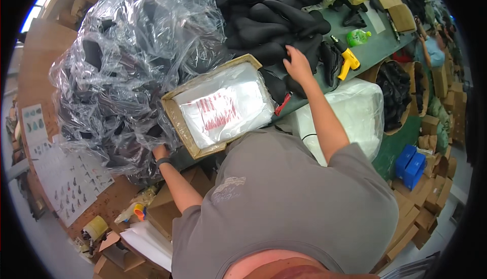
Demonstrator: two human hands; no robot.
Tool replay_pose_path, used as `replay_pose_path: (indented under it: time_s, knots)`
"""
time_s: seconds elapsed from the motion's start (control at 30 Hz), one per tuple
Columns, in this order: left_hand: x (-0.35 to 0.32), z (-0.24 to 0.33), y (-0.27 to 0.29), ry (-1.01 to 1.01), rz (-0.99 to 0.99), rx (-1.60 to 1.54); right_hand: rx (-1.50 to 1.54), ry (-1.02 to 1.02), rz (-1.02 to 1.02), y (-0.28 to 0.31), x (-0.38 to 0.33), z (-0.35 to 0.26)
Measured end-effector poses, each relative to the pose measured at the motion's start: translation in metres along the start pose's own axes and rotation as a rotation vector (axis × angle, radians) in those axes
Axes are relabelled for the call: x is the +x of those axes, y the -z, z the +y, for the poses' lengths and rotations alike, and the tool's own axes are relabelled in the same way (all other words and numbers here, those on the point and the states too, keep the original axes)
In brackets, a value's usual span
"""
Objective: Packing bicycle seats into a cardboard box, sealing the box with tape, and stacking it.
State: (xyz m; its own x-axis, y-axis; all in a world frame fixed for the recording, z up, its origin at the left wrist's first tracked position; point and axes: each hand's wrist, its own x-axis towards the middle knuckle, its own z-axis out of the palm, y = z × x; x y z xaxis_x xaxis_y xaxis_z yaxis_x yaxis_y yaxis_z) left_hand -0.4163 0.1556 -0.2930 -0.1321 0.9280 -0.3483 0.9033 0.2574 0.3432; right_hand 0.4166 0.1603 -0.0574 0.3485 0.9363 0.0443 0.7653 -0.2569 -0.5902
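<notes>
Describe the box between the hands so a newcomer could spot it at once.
Start at the large heap of clear plastic wrapping on the left. Just right of it sits an open cardboard box. Inside, shiny pale sheets with red markings set it apart.

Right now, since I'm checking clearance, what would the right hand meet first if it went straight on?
Likely the black saddle-shaped pads, piled just ahead of the right hand; it may already touch one, as depth is unclear.

Head cam, looking down

Just one view here: a wide fisheye up on the wearer's head, facing down and forward over the table [383, 45]. Pretty close, so the grey shirt [304, 192] hogs the space below the table's near edge.
</notes>
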Motion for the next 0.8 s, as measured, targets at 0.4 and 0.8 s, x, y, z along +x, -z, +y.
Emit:
replay_pose_path:
  time_s: [0.4,0.8]
  knots:
    - [-0.139,0.304,0.076,0.237,0.582,-0.547,-0.412,0.056,-0.283,0.003,0.163,0.058]
    - [-0.212,0.586,0.126,-0.851,0.782,-0.23,1.923,-0.497,-0.87,0.114,-0.05,-0.082]
